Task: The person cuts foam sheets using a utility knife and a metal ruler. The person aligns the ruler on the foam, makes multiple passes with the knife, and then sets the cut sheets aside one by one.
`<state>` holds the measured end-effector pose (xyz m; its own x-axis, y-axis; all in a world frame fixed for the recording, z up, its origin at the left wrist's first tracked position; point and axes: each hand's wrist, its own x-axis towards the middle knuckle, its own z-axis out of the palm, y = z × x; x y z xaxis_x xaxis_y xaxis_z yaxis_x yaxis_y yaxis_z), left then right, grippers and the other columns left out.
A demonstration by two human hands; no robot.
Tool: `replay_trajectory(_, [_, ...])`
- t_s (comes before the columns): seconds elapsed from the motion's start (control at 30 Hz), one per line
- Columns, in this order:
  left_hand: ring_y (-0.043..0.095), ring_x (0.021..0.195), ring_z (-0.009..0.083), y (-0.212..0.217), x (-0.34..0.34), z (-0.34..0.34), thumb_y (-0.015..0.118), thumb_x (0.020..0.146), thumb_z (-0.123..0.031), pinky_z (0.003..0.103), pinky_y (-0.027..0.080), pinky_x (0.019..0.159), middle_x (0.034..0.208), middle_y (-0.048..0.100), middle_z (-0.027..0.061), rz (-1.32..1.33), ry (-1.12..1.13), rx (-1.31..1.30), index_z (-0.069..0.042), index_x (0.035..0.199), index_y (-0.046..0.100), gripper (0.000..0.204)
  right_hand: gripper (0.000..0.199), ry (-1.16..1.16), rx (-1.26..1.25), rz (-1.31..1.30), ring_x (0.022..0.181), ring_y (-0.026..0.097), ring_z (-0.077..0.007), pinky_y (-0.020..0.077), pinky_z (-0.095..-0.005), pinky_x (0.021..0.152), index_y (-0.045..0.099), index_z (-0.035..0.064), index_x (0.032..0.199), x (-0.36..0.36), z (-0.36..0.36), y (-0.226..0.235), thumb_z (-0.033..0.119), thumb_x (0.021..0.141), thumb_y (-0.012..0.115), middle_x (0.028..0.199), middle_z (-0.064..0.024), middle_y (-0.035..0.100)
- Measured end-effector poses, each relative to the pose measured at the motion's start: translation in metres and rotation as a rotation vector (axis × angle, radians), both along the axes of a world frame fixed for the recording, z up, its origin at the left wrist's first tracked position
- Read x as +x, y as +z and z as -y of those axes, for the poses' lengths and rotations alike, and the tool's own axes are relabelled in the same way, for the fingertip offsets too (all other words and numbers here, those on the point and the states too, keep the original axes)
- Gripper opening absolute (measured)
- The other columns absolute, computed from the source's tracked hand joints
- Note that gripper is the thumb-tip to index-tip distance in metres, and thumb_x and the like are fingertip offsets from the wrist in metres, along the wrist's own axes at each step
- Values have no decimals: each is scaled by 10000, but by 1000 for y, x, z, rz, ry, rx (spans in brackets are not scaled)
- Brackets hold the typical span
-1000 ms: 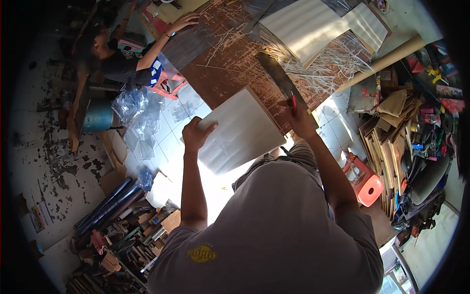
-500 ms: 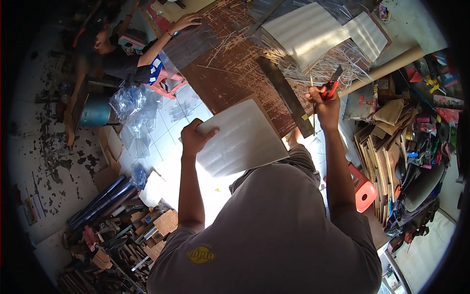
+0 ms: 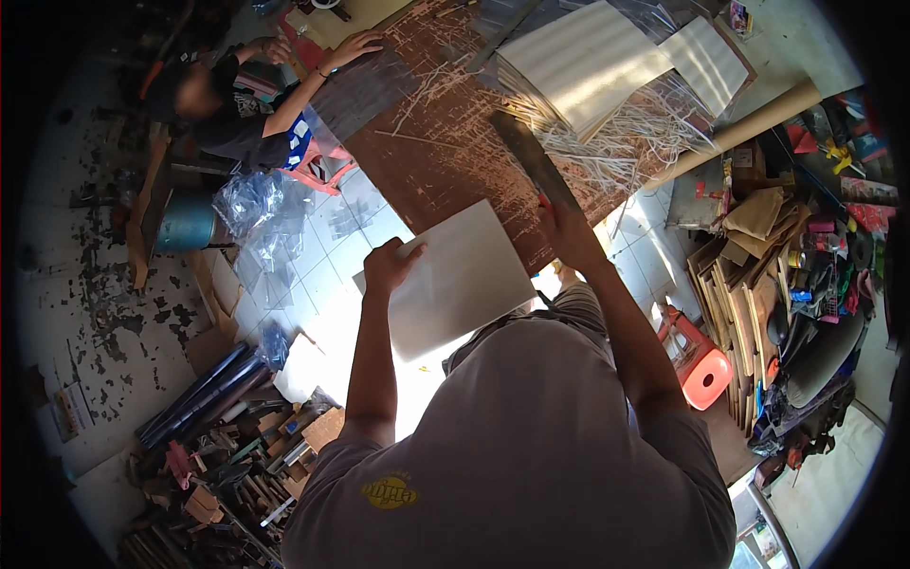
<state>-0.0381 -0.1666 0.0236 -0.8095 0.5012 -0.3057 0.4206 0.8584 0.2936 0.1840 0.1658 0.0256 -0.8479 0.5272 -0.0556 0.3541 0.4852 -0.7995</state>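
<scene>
My left hand (image 3: 389,266) is closed on the left edge of a white rectangular sheet (image 3: 464,284), thumb lying on top. The sheet is tilted over my lap, its far edge above the near end of the brown worktable (image 3: 398,180). On the table's right part lies a long dark straightedge (image 3: 536,161). My right hand (image 3: 572,235) is closed at the straightedge's near end and covers it. A bit of the red cutter knife (image 3: 545,203) shows beside these fingers; its blade cannot be made out.
A stack of white sheets (image 3: 583,71) and a heap of thin trimmed strips (image 3: 635,137) lie on the far right of the table. A cardboard tube (image 3: 739,133) runs beside them. At the far left, another person's hand (image 3: 353,47) rests on clear plastic film. A red stool (image 3: 706,379) stands right.
My right hand has come down and left with the red cutter knife, from above the table's right edge to the straightedge. The white sheet in my left hand has shifted slightly left.
</scene>
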Motion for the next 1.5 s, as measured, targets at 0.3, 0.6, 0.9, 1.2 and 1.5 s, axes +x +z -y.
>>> replay_trajectory(0.3, [719, 747, 304, -21, 0, 3, 648, 841, -813, 426, 556, 749, 724, 712, 110, 108, 52, -136, -98, 839, 720, 719, 492, 101, 63, 214, 790, 704, -495, 552, -602, 743, 651, -40, 1022, -38, 70, -39, 423, 1079, 496, 838, -287, 710])
replay_trajectory(0.6, [707, 700, 289, -14, 5, 1, 644, 820, -841, 422, 555, 737, 685, 694, 99, 192, 116, -129, -87, 797, 700, 756, 477, 116, 54, 331, 883, 725, -491, 574, -592, 818, 644, -18, 1166, -46, 72, -30, 423, 1080, 483, 950, -294, 727])
replay_trajectory(0.9, [704, 694, 283, -17, 7, 1, 640, 809, -854, 422, 553, 745, 665, 681, 101, 177, 116, -107, -77, 799, 703, 780, 485, 134, 70, 399, 968, 721, -486, 563, -604, 856, 649, -5, 1182, -49, 71, -32, 433, 1087, 465, 1001, -288, 723])
replay_trajectory(1.2, [707, 720, 303, -27, 12, 6, 629, 812, -862, 435, 552, 758, 682, 683, 120, 168, 127, -89, -68, 795, 699, 798, 513, 293, 138, 453, 992, 730, -452, 577, -563, 872, 661, -24, 1138, -48, 64, -18, 434, 1102, 432, 1030, -260, 730])
replay_trajectory(1.5, [702, 729, 326, -27, 15, 18, 673, 828, -804, 445, 545, 737, 718, 696, 143, 105, 156, 11, -63, 815, 705, 742, 524, 117, -116, 322, 907, 738, -391, 558, -512, 767, 700, -1, 1019, 1, 28, 0, 506, 1034, 570, 950, -212, 737])
